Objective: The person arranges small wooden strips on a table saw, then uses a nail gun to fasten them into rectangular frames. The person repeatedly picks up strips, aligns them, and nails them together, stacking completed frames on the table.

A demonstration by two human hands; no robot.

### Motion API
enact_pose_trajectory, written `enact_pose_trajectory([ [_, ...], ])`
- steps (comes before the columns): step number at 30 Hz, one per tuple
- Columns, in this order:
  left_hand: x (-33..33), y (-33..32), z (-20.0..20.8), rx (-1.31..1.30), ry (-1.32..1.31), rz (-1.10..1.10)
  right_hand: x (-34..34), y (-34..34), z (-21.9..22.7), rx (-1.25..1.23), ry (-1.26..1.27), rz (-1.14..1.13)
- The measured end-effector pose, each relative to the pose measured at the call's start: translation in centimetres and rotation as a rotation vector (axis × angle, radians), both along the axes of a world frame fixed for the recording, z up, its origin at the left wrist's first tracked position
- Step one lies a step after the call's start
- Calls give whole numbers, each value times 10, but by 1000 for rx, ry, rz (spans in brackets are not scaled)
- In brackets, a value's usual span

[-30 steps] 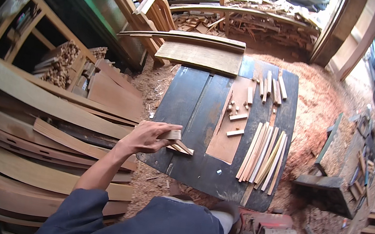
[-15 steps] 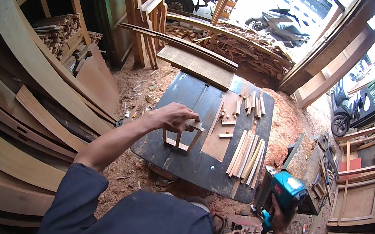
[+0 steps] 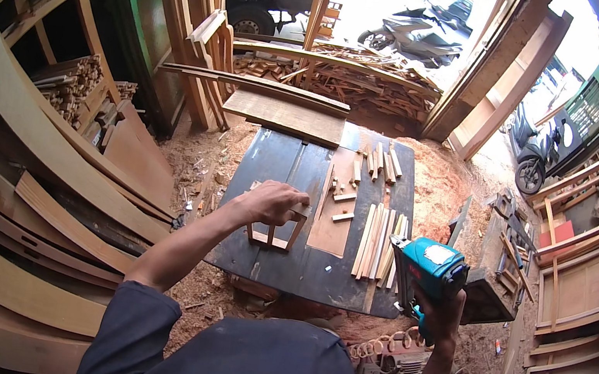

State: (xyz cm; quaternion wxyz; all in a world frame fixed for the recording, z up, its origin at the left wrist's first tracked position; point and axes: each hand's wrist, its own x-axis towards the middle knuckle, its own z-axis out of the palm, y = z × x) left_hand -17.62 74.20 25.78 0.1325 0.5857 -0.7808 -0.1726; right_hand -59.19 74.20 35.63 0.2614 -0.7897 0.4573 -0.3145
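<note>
My left hand (image 3: 277, 203) is closed around the top of a small wooden frame (image 3: 295, 232), which stands upright on the dark worktable (image 3: 285, 279). The fingers partly hide the frame's top. My right hand (image 3: 442, 313) grips a teal and black nail gun (image 3: 434, 265), held up by the table's right edge. Its nose points left, beside a row of thin wooden strips (image 3: 378, 246). Between the frame and the strips lies a flat brown board (image 3: 328, 227), with short wooden blocks (image 3: 345, 196) on and near it.
A wide plank (image 3: 284, 110) lies across the table's far end. Long curved boards (image 3: 51, 124) lean at left. A coiled hose (image 3: 384, 347) hangs near a red machine below the nail gun. Sawdust (image 3: 434, 181) covers the floor; scrap wood (image 3: 377, 90) is piled behind.
My right hand has lifted the nail gun a little and brought it left, nearer the table's edge. The left hand keeps its hold on the wooden frame. The whole view has shifted slightly.
</note>
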Motion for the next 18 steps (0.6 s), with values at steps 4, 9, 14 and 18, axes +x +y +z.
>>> enact_pose_trajectory([
  [4, -2, -2, -3, -43, 29, 13, -3, 4, -12, -79, -6, -9],
  [9, 1, -8, -3, 2, 27, 50, -2, 10, -21, -80, 47, -18],
  [14, 2, -7, -7, -41, 80, 52, 10, 15, -13, -31, 64, 29],
  [18, 1, -4, -10, -67, 89, 52, 25, 7, 6, 108, 144, 109],
])
